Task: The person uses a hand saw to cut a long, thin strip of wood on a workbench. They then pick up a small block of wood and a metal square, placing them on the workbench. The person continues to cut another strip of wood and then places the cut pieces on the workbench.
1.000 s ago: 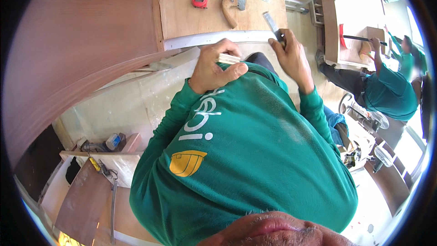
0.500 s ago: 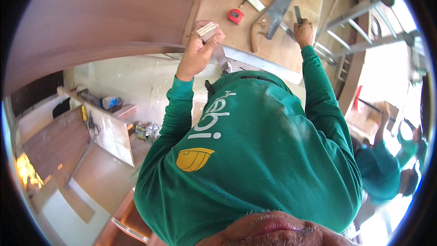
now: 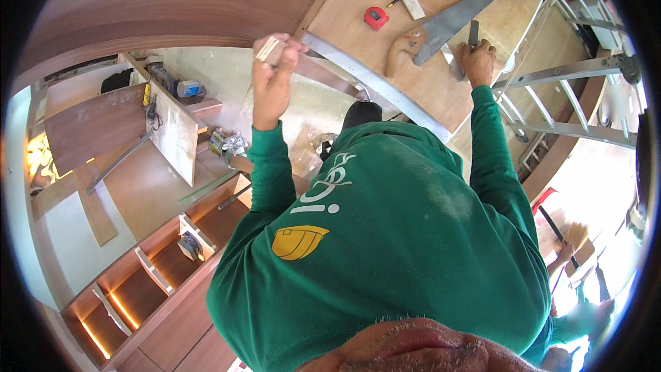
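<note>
Just beside the worktop's (image 3: 344,14) near-left corner, the left hand's (image 3: 273,88) grip is closed on a small wood block (image 3: 270,49), likely light and stiff, best held by its broad faces; its end shows pale layers. Farther along, near the right edge, the right hand (image 3: 480,66) grasps a dark flat-bladed tool (image 3: 474,32), probably rigid, safest behind the blade.
</note>
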The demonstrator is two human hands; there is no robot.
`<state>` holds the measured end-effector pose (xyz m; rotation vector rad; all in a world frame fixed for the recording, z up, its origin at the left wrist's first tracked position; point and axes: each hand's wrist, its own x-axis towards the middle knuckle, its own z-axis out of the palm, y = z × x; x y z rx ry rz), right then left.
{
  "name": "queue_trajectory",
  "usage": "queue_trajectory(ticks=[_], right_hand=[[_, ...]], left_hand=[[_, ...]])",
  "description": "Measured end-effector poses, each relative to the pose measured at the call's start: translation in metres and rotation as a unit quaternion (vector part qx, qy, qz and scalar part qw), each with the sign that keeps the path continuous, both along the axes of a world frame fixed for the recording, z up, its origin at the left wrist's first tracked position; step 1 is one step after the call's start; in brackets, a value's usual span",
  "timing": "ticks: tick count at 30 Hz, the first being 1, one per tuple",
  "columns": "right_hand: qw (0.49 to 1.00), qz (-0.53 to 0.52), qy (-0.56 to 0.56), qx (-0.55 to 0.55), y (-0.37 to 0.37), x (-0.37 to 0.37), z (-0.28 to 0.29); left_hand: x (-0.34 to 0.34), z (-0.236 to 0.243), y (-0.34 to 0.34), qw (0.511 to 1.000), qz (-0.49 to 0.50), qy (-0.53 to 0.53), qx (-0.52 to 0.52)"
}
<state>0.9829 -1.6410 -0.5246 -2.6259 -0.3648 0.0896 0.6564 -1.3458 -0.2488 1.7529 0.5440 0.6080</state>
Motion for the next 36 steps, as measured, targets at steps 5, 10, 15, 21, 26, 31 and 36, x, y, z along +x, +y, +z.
queue_trajectory(ticks=[5,10,15,21,26,31,36], right_hand=[[0.985,0.113,-0.067,0.109,-0.004,-0.040,0.031],[0.878,0.335,0.290,0.181,0.048,-0.117,0.075],[0.795,0.439,0.393,0.140,0.092,-0.164,0.078],[0.752,0.469,0.461,0.038,0.111,-0.170,0.064],[0.685,0.546,0.481,-0.020,0.129,-0.189,0.082],[0.660,0.522,0.541,-0.006,0.131,-0.197,0.087],[0.560,0.381,0.706,0.205,0.113,-0.185,0.103]], left_hand=[[-0.021,0.044,-0.005,0.978,0.039,-0.163,0.124],[-0.043,0.096,-0.006,0.949,0.111,-0.246,0.165],[-0.079,0.126,0.011,0.915,0.253,-0.243,0.199],[-0.193,0.198,0.030,0.808,0.457,-0.221,0.299],[-0.411,0.302,0.032,0.844,0.362,-0.237,0.318],[-0.516,0.362,0.015,0.856,0.361,-0.280,0.242],[-0.523,0.302,0.034,0.897,0.254,-0.361,0.021]])
